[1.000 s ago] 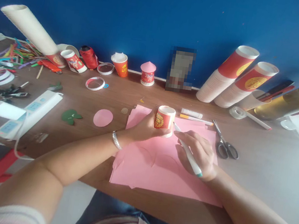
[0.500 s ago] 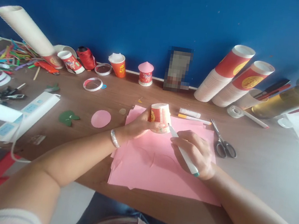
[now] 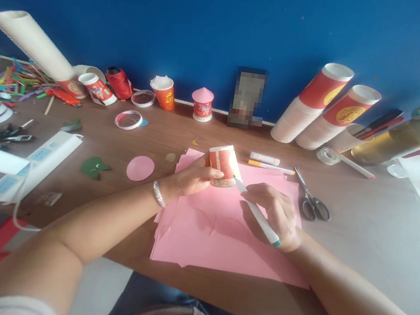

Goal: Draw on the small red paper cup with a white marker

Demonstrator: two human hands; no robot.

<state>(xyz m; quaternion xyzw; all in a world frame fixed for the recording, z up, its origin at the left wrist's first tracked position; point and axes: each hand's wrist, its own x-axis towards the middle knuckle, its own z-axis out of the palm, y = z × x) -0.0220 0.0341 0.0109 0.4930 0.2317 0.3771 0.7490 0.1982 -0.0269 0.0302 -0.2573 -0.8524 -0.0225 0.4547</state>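
A red and white paper cup (image 3: 228, 161) is gripped by my left hand (image 3: 196, 177), its thumb across the cup's side. The cup is tilted and its wider end seems to point down. My right hand (image 3: 278, 214) holds a white marker (image 3: 259, 219) with a green end, like a pen. The marker's tip is at the cup's lower right side; whether it touches I cannot tell. Beneath both hands lies a stack of pink paper sheets (image 3: 218, 237).
Scissors (image 3: 311, 198) and an orange-white pen (image 3: 271, 166) lie right of the paper. To the left are a pink paper circle (image 3: 140, 168), a green paper piece (image 3: 94, 167) and a power strip (image 3: 35, 164). Cup stacks (image 3: 297, 115) and a pink-roofed cup (image 3: 202, 105) stand along the wall.
The cup has turned in my left hand, so its pale seam sits further left. The marker's tip has shifted slightly down and left. The whole view has moved a little.
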